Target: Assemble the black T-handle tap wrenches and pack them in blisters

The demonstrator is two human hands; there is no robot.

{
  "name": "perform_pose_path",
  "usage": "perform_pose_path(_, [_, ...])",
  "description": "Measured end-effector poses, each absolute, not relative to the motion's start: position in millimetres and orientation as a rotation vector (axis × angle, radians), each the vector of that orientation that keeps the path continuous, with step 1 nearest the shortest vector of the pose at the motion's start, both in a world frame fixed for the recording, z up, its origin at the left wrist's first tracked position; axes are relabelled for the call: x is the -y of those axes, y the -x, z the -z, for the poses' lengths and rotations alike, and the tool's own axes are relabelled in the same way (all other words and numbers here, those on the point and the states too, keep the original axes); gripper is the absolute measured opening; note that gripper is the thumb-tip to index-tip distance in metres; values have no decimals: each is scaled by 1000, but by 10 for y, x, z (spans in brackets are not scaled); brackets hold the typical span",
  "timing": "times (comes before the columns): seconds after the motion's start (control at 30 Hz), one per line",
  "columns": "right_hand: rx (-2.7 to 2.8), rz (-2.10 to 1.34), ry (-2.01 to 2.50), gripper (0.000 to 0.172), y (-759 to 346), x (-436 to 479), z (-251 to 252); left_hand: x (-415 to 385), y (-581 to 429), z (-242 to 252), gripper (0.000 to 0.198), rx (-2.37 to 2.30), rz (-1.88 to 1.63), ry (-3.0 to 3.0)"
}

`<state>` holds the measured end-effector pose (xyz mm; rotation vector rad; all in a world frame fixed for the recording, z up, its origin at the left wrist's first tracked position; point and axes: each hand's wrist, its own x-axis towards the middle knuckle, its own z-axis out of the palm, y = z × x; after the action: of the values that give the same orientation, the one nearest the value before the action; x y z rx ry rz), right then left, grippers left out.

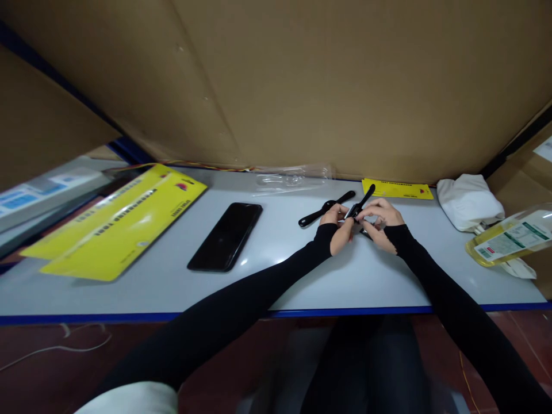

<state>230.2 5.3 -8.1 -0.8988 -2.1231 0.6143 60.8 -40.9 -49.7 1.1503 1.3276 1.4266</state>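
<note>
Pale table point(297, 287) is bearing one loose strap point(329, 204); left hand point(337, 230) and right hand point(384, 219) are clasping second strap point(366, 196), seemingly unfinished.

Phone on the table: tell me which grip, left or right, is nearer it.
Left. The left grip is to the right of the phone, apart from it; the right grip is farther right, beyond the left one.

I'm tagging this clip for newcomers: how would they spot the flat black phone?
On the pale grey, blue-edged table, look between the yellow printed sheets and the left hand. The glossy black rectangular phone lies there untouched, its broad shape unlike the slim black piece with a round middle beside that hand.
</note>
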Motion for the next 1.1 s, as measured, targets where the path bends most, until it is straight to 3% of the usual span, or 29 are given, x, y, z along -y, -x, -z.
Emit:
perform_pose_path(0.1, [2125, -570, 894, 31, -2309, -58, 69, 429, -629, 482, 17, -1334, -1402, -1170])
perform_pose_path(0.23, [2035, -620, 941, 14, -2302, -21, 34, 441, -653, 467, 17, -1310, -1417, -1158])
perform_pose_path(0.37, [2112, -643, 914, 12, -2293, 13, 8, 440, -655, 459, 19, -1309, -1416, -1128])
perform_pose_path(0.7, [2181, -597, 897, 19, -2318, -15, 26, 443, -655, 457, 18, -1329, -1418, -1121])
perform_pose_path(0.8, [2126, -620, 896, 10, -2319, -21, 27, 447, -659, 455, 17, -1328, -1417, -1138])
perform_pose_path(0.9, [2096, -616, 916, 18, -2314, -35, 51, 449, -660, 453, 17, -1317, -1422, -1140])
perform_pose_path(0.97, [2148, -595, 891, 9, -2315, -47, 73, 448, -660, 454, 17, -1317, -1426, -1132])
perform_pose_path(1.03, [2181, -577, 840, 19, -2319, -51, 80, 447, -660, 457, 18, -1318, -1427, -1125])
perform_pose_path(1.1, [2157, -578, 844, 19, -2322, -39, 63, 445, -662, 463, 19, -1318, -1431, -1119])
